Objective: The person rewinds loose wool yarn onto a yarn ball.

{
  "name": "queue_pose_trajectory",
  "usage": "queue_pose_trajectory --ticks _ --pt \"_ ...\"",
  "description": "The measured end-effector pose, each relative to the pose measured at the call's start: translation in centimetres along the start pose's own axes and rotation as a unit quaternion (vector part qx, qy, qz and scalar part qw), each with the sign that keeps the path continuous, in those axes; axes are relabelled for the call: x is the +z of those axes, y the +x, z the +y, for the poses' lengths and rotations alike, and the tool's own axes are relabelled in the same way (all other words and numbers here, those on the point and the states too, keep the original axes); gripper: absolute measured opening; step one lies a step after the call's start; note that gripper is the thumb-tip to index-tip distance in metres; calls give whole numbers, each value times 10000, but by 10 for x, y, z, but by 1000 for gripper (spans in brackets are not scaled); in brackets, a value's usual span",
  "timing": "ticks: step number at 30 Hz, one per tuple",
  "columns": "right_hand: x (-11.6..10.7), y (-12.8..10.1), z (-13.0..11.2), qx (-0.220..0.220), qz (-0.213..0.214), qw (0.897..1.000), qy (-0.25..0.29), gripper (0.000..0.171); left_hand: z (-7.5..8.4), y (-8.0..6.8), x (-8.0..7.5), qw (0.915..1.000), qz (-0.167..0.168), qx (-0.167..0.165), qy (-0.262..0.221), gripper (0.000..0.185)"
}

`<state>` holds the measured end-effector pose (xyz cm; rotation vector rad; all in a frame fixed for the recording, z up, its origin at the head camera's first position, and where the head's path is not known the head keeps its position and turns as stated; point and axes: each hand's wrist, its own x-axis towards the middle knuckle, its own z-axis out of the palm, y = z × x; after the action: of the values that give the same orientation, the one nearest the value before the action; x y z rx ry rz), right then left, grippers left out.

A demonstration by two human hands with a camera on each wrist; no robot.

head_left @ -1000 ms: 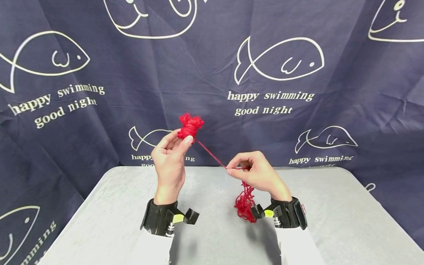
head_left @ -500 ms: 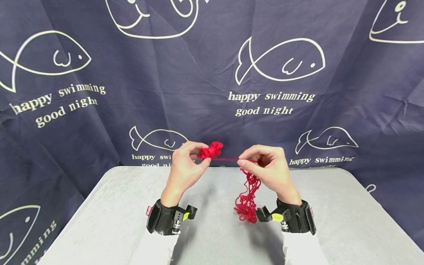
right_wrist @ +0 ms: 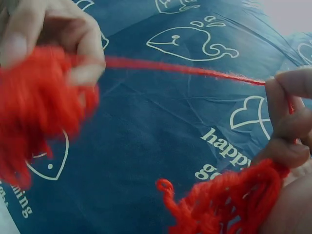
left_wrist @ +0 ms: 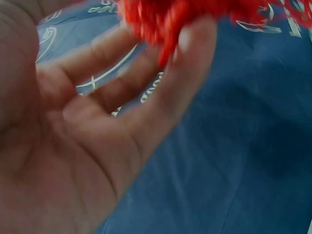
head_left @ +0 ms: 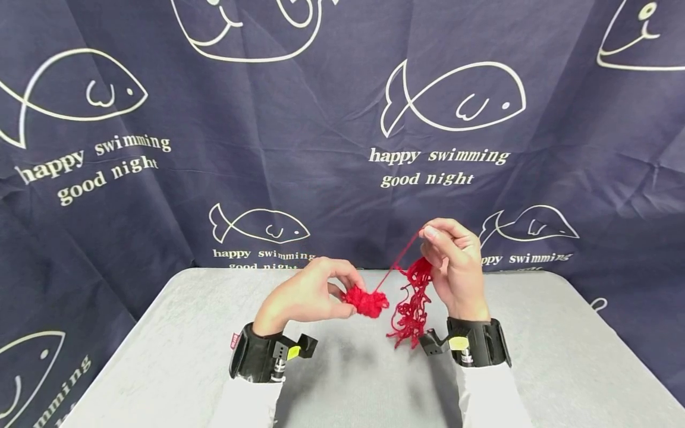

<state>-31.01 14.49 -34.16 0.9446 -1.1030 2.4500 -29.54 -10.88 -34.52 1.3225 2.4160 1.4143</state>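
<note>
My left hand (head_left: 310, 291) pinches a small wound bundle of red yarn (head_left: 367, 302) between thumb and fingertips, low over the table. In the left wrist view the yarn bundle (left_wrist: 156, 22) sits at the fingertips, partly out of frame. A taut strand (head_left: 397, 261) runs up from the bundle to my right hand (head_left: 457, 264), whose thumb and index finger pinch it. From the right hand's curled lower fingers hangs a loose, tangled skein of the same yarn (head_left: 412, 312). The right wrist view shows the taut strand (right_wrist: 185, 69) between both hands and the skein (right_wrist: 229, 202) beneath the right one.
A light grey table (head_left: 187, 339) lies under both hands. Behind it hangs a dark blue cloth (head_left: 332, 119) with white fish drawings and lettering. Black wrist straps with small cameras (head_left: 307, 346) stick out inward from each wrist.
My left hand has brought the yarn bundle down and to the right, turning it over. My right hand has moved right and up, so the strand now slants upward from the bundle.
</note>
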Motion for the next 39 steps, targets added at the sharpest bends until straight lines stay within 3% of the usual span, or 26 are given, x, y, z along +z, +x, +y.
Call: queue_pose_trajectory --ticks 3,6,8,11,14,18,21,24,26,28,29,31,34,37,39 --pt "-3 0 3 135 204 9997 1 18 4 -2 -1 9946 -565 451 -743 26" --pt "-6 1 6 368 352 9987 -72 21 8 -5 -2 9806 -910 892 -1487 25" --pt "-7 1 9 509 403 9977 -201 23 12 -6 -2 9703 -963 1165 -1890 24" --pt "-8 1 13 738 464 9933 -754 26 17 -7 -3 9569 -733 1559 -2338 25" --pt "-8 1 17 1046 406 9824 -1491 24 19 -8 -4 9457 -150 1924 -2615 29" --pt "-7 0 19 1497 58 9532 -2625 9 18 -6 -5 9239 1101 2269 -2877 34" --pt "-4 -2 19 1678 -389 9257 -3368 9 16 -3 -5 8922 2070 2303 -3289 36" --pt "0 -2 19 1682 -882 9036 -3839 10 17 0 -5 8520 2802 2108 -3887 38" --pt "3 -3 18 1658 -1199 8924 -4023 8 17 2 -5 8297 3267 1895 -4110 38" --pt "6 -4 17 1602 -1525 8831 -4137 6 17 5 -6 8124 3747 1650 -4151 37" --pt "7 -5 16 1573 -1690 8786 -4181 7 17 6 -5 8084 4003 1510 -4042 35" --pt "10 -7 14 1468 -2004 8716 -4227 10 15 8 -5 8092 4472 1233 -3605 32" --pt "16 -9 7 1241 -2339 8652 -4257 12 8 11 -3 8309 4933 812 -2442 29" --pt "22 -10 1 1011 -2377 8672 -4257 13 2 13 0 8571 5007 549 -1080 30" --pt "25 -11 -3 892 -2250 8704 -4287 14 -2 13 2 8690 4902 545 -400 29"
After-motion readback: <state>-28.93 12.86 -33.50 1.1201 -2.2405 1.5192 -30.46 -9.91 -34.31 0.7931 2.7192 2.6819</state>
